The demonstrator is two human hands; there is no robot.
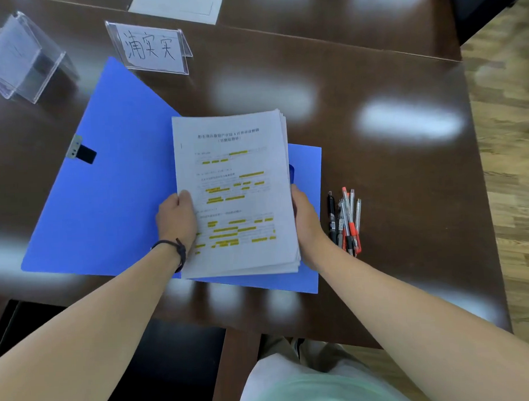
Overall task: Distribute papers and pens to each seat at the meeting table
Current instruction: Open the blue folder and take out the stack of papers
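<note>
Nearest the viewer, both forearms reach forward over the table edge (411,330), the left wrist carrying a dark band. Left hand (177,217) grips the left margin of the paper stack (236,195), thumb on the top sheet and fingers hidden beneath; right hand (306,220) holds the right margin, its fingers wrapped under and out of sight. Both hands are thus clamped on the stack, one at each side, above the open blue folder (107,190), which lies flat on the table; whether the stack is touching the folder cannot be told. The sheets are slightly fanned at the far corner, so squaring the edges before peeling off one set would probably keep pages together; freeing one hand to separate the top sheets seems advisable. Just right of the right wrist lies a bundle of pens (346,221), not yet handed out. Farther off stand a labelled name stand (151,46), a clear stand (21,58), and a white sheet (175,5).
</note>
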